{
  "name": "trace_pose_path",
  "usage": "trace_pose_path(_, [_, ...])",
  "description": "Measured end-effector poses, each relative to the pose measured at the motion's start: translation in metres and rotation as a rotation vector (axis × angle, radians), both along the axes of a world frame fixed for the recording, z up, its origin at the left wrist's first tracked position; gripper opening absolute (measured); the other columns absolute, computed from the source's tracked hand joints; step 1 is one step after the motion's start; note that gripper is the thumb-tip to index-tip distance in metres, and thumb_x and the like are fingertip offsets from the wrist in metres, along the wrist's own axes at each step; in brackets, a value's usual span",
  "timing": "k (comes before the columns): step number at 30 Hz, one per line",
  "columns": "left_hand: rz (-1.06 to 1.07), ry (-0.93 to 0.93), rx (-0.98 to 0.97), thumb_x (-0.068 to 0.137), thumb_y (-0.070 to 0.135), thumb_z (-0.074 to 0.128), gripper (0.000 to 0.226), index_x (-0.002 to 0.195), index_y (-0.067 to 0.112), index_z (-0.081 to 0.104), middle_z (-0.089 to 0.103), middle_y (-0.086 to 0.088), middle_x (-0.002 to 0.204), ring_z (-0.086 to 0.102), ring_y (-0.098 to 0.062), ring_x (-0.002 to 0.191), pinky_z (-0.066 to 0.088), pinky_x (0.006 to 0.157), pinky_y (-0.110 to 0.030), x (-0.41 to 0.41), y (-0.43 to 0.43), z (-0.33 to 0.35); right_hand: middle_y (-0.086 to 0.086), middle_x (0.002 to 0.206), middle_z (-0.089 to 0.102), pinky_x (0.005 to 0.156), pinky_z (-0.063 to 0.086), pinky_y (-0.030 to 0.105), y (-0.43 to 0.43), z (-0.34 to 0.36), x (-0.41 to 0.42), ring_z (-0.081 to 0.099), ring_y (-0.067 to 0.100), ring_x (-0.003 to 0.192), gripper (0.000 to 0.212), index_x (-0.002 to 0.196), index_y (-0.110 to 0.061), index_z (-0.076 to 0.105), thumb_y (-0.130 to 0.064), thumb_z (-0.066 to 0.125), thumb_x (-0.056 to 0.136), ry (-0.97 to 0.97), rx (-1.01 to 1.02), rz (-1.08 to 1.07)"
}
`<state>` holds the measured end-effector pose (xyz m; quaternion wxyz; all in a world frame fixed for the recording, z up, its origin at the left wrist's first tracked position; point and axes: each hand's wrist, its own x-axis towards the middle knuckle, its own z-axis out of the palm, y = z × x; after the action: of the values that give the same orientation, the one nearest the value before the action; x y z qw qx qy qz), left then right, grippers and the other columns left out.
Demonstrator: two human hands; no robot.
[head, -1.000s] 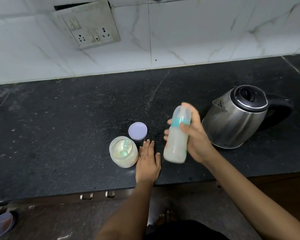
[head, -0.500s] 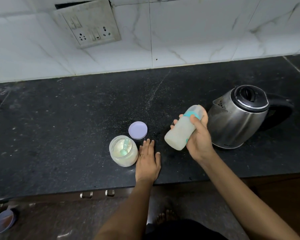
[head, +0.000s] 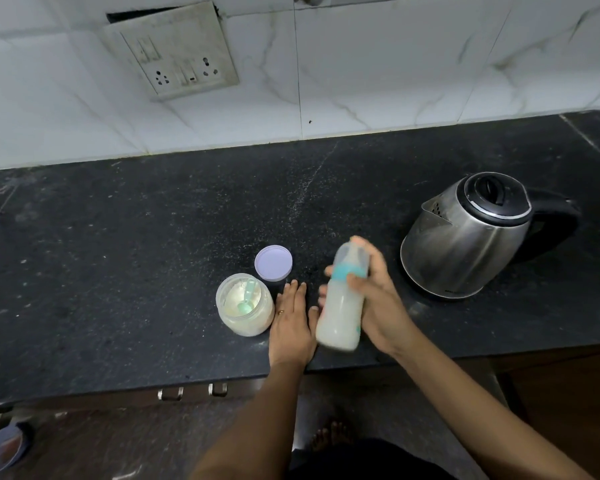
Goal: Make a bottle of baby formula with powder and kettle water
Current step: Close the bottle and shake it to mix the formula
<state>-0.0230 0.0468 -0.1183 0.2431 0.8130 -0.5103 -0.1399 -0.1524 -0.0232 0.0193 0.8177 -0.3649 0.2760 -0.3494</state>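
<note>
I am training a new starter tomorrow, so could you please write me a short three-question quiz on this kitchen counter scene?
1. True or false: the right hand grips the clear baby bottle of milky liquid.
2. Where does the round lilac plastic lid lie? A) on the jar B) on the black stone counter C) on a plate
3. What lies inside the open clear plastic powder jar?
Key: 1 true; 2 B; 3 a pale green scoop.

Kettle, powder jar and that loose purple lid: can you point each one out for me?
kettle (head: 465, 251): head view, on its steel side.
powder jar (head: 250, 323): head view, on its near wall.
lid (head: 273, 262): head view, on its flat top.
</note>
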Motion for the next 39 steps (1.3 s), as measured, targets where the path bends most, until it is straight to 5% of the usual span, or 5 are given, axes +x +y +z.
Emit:
trace_pose_path(4, [0.027,-0.001,-0.034,0.093,0.036,0.029,0.057,0.145,0.013,0.033,0.028,-0.006,0.155,0.018,-0.018,0.145,0.007,0.119,-0.030,-0.004,-0.001,0.007,0.016,0.100,0.060,0.069,0.058,0.045,-0.008,-0.006,0.005,0.068,0.026,0.079,0.037,0.126,-0.023,0.040,-0.015,0.054,0.093,-0.154,0.334,-0.270])
trace_pose_path(16, [0.019,0.021,-0.010,0.091,0.044,0.017,0.065,0.145,0.013,0.033,0.027,-0.006,0.155,0.018,-0.020,0.145,0.007,0.118,-0.028,-0.003,0.000,0.008,0.018,0.101,0.064,0.073,0.056,0.047,-0.003,-0.004,-0.005,0.064,0.032,0.082,0.052,0.131,-0.027,0.045,-0.013,0.059,0.082,-0.049,0.210,0.024])
trace_pose_path(20, [0.046,0.012,0.012,0.094,0.039,0.025,0.058,0.145,0.014,0.034,0.028,-0.005,0.155,0.021,-0.023,0.144,0.008,0.116,-0.028,-0.004,-0.001,0.008,0.017,0.103,0.059,0.070,0.058,0.043,-0.022,-0.007,0.001,0.067,0.028,0.082,0.068,0.138,-0.012,0.039,-0.021,0.066,0.077,-0.212,0.403,-0.274])
trace_pose_path(33, [0.038,0.002,-0.007,0.090,0.044,0.019,0.064,0.144,0.014,0.036,0.030,-0.006,0.154,0.022,-0.021,0.144,0.009,0.116,-0.028,-0.005,0.000,0.011,0.015,0.102,0.064,0.062,0.054,0.035,-0.018,0.010,-0.002,0.061,0.025,0.070,0.069,0.137,-0.019,0.043,-0.021,0.067,0.072,-0.140,0.269,0.200])
trace_pose_path(39, [0.037,0.013,0.005,0.094,0.037,0.029,0.056,0.145,0.014,0.035,0.028,-0.005,0.155,0.021,-0.021,0.144,0.008,0.116,-0.028,-0.006,0.000,0.014,0.012,0.095,0.056,0.066,0.059,0.031,-0.028,0.021,0.013,0.061,0.020,0.076,0.042,0.111,-0.009,0.054,-0.039,0.061,0.082,-0.276,0.618,-0.135])
